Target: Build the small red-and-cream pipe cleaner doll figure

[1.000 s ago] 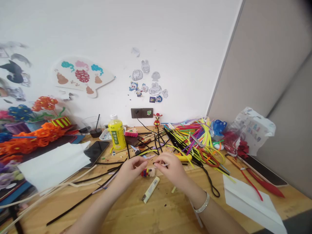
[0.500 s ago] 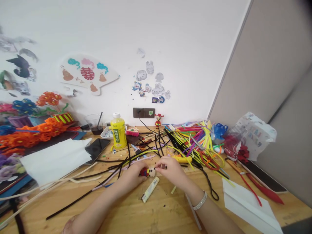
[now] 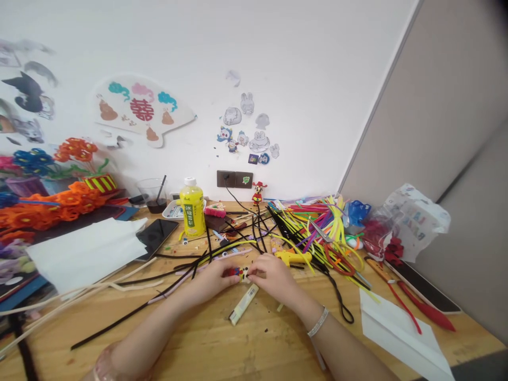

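Note:
My left hand is closed around a small doll figure with a red, blue and yellow body and a whitish head, which lies sideways and points right. My right hand is pinched at the head end, its fingertips at or very near the head. Whatever sits in that pinch is too small to make out. Just below the hands, a pale tube with a printed label rests on the wooden table. Behind my right hand lies a yellow glue gun.
Black pipe cleaners cross the table on the left. A colourful pipe cleaner pile with scissors lies back right. A yellow bottle, a red-hatted figure, a phone and white paper are around.
My right hand has moved slightly left, and its fingertips have come in to the figure's head. The figure has turned a little in my left hand. The camera view has shifted slightly.

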Demonstrator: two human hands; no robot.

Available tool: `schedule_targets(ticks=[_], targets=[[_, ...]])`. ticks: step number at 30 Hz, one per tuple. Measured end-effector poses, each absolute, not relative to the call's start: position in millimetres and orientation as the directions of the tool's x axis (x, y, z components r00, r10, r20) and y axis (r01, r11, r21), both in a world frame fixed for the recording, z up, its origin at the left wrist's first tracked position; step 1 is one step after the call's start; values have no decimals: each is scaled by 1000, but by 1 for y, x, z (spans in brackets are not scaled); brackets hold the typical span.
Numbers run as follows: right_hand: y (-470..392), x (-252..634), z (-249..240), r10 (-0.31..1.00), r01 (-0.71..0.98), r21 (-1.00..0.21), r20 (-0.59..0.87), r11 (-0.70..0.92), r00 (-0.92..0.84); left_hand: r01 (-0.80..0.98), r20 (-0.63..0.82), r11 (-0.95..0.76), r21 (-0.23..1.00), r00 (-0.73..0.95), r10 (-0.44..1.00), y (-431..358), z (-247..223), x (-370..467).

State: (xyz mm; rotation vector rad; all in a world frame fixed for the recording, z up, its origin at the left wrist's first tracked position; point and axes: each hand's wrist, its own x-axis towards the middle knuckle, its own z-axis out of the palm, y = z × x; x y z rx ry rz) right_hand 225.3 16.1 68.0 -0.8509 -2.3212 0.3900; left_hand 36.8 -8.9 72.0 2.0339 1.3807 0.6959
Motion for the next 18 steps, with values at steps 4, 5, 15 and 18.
schedule_targets(ticks=[4, 5, 15, 18], targets=[[16, 224, 66, 664, 478, -465, 444, 745, -602, 629, 97, -296, 718, 331, 939, -9, 72, 37], [16, 223, 66, 665, 479, -467, 440, 744, -603, 628, 96, -295, 720, 330, 939, -8, 71, 37], [17, 226, 66, 686, 503, -472, 413, 724, -599, 583, 88, -287, 760, 345, 934, -8, 73, 35], [17, 226, 66, 686, 513, -463, 397, 723, -610, 584, 83, -277, 763, 336, 938, -8, 74, 35]])
